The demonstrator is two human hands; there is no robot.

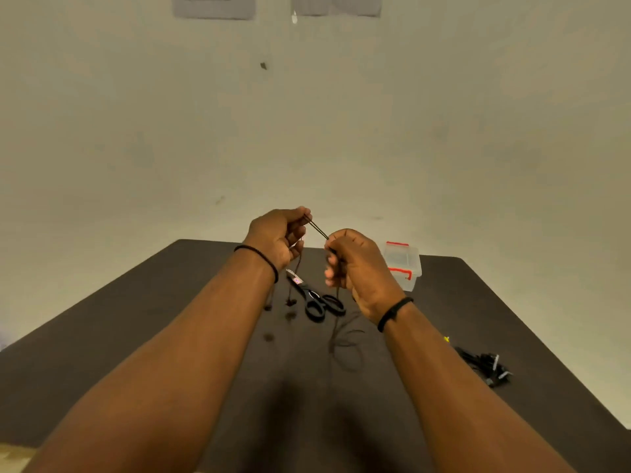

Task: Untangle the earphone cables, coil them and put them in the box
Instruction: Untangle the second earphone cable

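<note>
Holding a dark earphone cable (316, 228) taut between two raised hands above a dark table (136, 336).

Left hand (278, 238) pinches one end with curled fingers; right hand (355, 264) grips the other, fingers closed round it. Loose cable hangs down and coils on the table below the right hand. Black scissors (319, 303) lie under the hands. A clear box (403, 264) with red clips sits beyond the right hand; a second black cable bundle (485, 365) lies at right.
</note>
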